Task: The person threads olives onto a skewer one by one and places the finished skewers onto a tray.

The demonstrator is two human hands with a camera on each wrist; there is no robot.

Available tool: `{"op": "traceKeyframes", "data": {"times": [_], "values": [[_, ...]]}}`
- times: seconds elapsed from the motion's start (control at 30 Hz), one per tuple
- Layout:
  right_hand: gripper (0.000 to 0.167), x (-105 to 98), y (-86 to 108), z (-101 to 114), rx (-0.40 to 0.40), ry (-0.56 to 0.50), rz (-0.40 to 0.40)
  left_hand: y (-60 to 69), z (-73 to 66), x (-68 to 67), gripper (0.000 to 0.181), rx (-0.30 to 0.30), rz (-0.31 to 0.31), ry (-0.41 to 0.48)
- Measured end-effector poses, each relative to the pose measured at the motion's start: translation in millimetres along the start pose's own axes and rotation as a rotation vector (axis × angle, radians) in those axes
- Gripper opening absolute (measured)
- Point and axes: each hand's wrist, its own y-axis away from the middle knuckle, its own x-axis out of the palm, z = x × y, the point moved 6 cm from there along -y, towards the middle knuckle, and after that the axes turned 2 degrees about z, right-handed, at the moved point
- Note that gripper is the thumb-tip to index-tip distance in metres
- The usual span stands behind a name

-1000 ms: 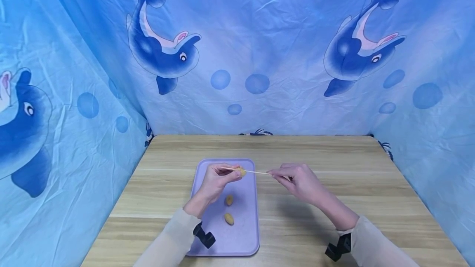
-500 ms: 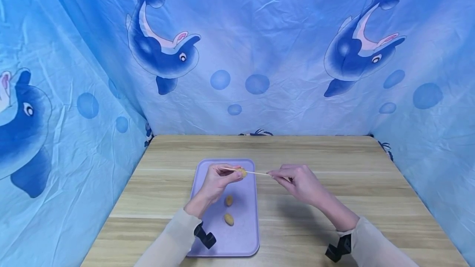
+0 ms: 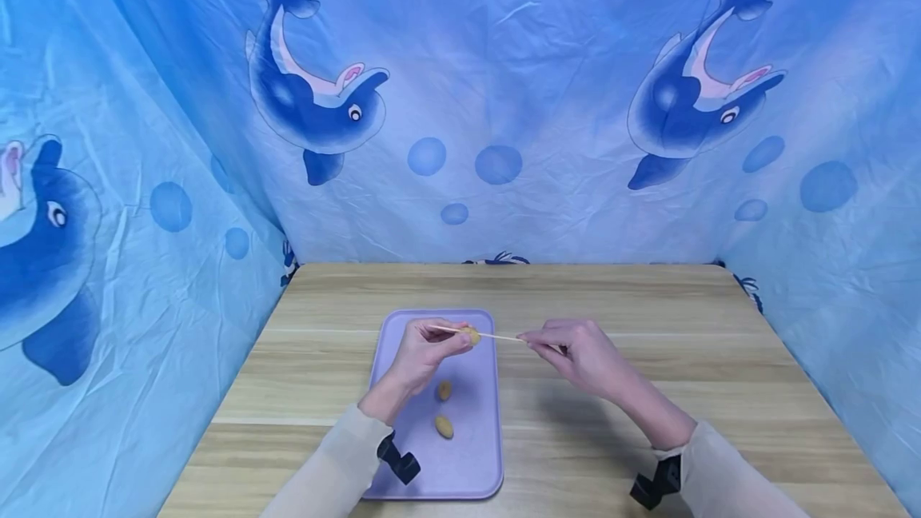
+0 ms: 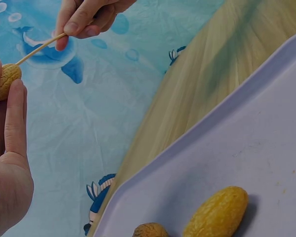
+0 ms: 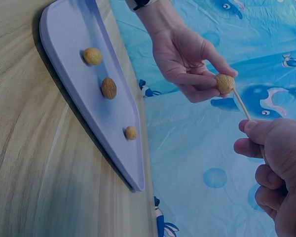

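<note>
Your left hand (image 3: 420, 352) pinches the piece (image 5: 225, 84); your right hand (image 3: 584, 354) pinches the stick (image 3: 500, 336), running left-right between them.

No text, label, brand, number or sign can be read

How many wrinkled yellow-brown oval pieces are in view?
4. In the right wrist view, a first piece, second piece and third piece lie on the lilac rectangular tray; the left hand pinches a fourth piece. The head view shows only two there, likely hiding one.
</note>
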Motion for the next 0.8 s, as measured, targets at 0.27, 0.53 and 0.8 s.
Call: {"op": "traceKeyframes", "data": {"times": [0.27,0.53,0.8], "values": [[0.019,1.9,-0.4,1.6,0.005,-0.010,0.005,1.0,-0.1,-1.6,0.024,-0.001,0.000,-0.004],[0.020,1.4,0.0,1.8,-0.003,-0.001,-0.001,2.3,-1.5,0.4,0.027,-0.006,-0.002,-0.016],[0.019,1.9,0.6,1.1,0.020,-0.006,0.001,2.4,0.0,1.2,0.026,-0.022,-0.009,-0.022]]}}
